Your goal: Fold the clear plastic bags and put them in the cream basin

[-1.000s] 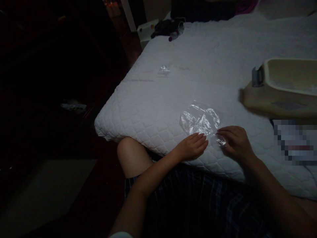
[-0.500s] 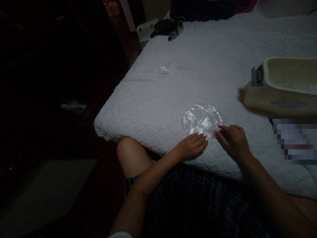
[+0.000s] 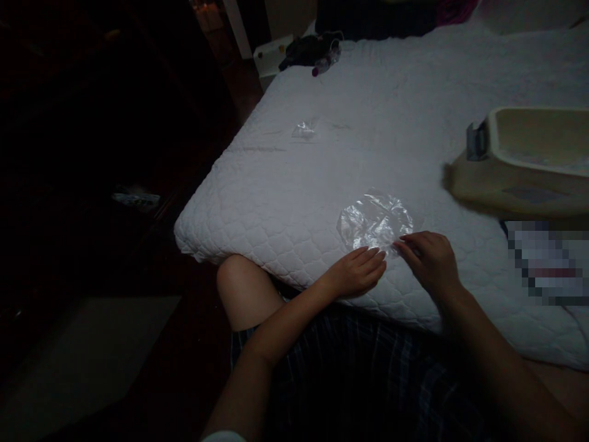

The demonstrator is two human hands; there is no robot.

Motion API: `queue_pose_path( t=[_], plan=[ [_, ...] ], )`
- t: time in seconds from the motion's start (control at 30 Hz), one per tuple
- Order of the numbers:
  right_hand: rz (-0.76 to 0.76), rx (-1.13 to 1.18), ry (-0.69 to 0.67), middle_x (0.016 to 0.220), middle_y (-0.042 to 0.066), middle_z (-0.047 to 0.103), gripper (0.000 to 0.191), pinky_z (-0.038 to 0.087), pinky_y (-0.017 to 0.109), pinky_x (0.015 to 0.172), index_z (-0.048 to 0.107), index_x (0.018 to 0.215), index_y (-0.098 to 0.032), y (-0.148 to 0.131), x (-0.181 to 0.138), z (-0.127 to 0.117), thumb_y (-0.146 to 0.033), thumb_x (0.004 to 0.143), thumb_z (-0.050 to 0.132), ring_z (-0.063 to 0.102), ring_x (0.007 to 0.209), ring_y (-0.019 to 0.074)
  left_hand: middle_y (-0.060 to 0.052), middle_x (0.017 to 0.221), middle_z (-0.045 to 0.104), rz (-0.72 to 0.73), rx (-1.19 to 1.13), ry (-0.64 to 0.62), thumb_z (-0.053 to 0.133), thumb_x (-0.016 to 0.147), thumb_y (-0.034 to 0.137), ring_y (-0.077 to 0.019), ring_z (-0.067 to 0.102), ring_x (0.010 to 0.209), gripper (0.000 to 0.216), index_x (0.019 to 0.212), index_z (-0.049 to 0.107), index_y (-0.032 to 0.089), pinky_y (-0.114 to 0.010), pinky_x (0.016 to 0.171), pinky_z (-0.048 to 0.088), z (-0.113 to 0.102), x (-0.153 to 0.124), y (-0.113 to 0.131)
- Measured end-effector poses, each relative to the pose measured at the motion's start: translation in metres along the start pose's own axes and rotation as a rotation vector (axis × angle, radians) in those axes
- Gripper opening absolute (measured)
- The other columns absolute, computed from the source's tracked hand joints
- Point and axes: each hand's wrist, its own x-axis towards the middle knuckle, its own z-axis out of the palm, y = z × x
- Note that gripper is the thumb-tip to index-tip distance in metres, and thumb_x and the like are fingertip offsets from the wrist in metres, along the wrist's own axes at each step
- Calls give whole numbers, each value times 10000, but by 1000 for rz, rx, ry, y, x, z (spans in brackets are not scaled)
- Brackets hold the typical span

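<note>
Head view: left hand [image 3: 356, 273] and right hand [image 3: 431, 261] at crinkled clear plastic film [image 3: 375, 218].
The film lies on a white quilted bed [image 3: 248, 202]; the left hand rests straight-fingered at the film's near edge; the right, just beside, pinches it between thumb and fingertips.

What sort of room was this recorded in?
Likely a bedroom: a wide bed with a white quilted cover dominates the view, and dark, soft-looking fabric lies along its far side.
</note>
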Motion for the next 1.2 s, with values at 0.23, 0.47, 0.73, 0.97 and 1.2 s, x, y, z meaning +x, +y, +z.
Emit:
queue_pose_path(
  t=[0.23,0.47,0.73,0.97,1.2],
  plan=[
    [-31,-21,-39,814,70,664,162,454,368,724,682,863,-213,-2,1,-2,-286,887,539,608,757,215,-175,1315,567,-9,0,-13,464,926,205,-263,506,1272,305,1188,568,91,-444,1079,438,-4,1,0],
    [-51,-68,-26,823,72,662,163,460,366,729,667,882,-213,-2,-1,0,-274,890,516,602,767,216,-185,1301,574,-7,12,4,462,928,236,-268,506,1270,331,1192,564,63,-439,1090,421,-3,1,0],
    [-73,-26,129,913,110,662,189,477,392,760,665,974,-185,-2,-12,-3,-229,825,558,607,835,245,-186,1369,516,-35,78,42,410,945,287,-289,442,1323,400,1242,531,49,-451,1117,370,3,-1,1],
    [-231,0,85,891,86,667,170,465,369,737,668,931,-185,-4,-10,-4,-194,773,604,600,795,211,-165,1457,425,-146,98,-85,350,968,351,-279,323,1401,493,1360,431,62,-454,1162,271,-1,4,4],
    [-209,-33,-15,882,90,677,130,452,393,768,685,872,-184,-8,-5,-4,-208,785,592,606,812,227,-147,1435,458,-165,105,-126,325,976,373,-268,365,1376,494,1342,459,69,-431,1172,243,-5,6,5]
  ],
)
